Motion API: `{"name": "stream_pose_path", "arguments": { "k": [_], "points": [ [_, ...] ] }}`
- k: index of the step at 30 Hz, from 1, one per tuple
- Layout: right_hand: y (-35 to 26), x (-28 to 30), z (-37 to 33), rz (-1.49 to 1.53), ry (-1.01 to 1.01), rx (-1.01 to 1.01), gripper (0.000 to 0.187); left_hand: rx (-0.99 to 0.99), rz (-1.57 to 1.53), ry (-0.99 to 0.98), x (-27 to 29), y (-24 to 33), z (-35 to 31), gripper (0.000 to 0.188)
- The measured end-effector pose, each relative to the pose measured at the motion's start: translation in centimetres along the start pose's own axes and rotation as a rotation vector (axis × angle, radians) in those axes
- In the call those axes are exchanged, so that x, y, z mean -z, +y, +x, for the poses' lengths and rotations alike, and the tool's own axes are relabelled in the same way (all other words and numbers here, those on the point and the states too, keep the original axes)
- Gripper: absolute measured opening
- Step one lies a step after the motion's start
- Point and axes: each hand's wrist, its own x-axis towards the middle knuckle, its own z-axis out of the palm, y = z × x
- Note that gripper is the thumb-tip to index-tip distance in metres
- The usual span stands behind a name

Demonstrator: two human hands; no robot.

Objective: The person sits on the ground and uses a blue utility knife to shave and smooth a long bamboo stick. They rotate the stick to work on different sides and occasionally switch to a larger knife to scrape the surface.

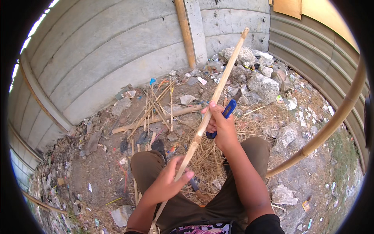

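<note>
A long pale bamboo strip (222,80) runs slantwise from beside my lap up toward the far wall. My left hand (170,181) is wrapped round its lower part, near my left thigh. My right hand (222,126) is closed on a blue utility knife (229,109) whose dark blade points up and away. The thumb of that hand also presses against the strip, about halfway along it. Between my legs lies a knife-like tool (198,190) with a dark blade and a brown handle, partly hidden by my left hand and the strip.
Thin split sticks (156,102) lie crossed over a thicker bamboo pole (157,118) ahead. Shavings (206,160) cover the ground between my legs. Broken concrete lumps (263,88) sit by the far wall (124,46). A curved bamboo pole (323,134) rises on my right.
</note>
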Motion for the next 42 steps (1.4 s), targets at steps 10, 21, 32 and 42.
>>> {"name": "stream_pose_path", "arguments": {
  "k": [10, 21, 32, 42],
  "points": [
    [1.0, 0.4, -1.0, -1.170, 0.139, 0.723, 0.025, 0.278, -0.679, -0.011, 1.2, 2.6, 4.9, 0.029],
    [2.9, -1.0, -1.7, -1.331, -0.111, 0.756, 0.017, 0.118, -0.473, 0.130, 0.6, 2.8, 3.4, 0.022],
    [2.1, -1.0, -1.9, -1.366, 0.054, 0.818, 0.024, 0.059, -0.137, 0.155, -0.3, 4.1, 2.1, 0.028],
    [2.0, -0.7, -1.7, -1.364, 0.120, 0.812, 0.027, 0.110, -0.207, 0.121, -0.5, 4.7, 1.9, 0.027]
  ]
}}
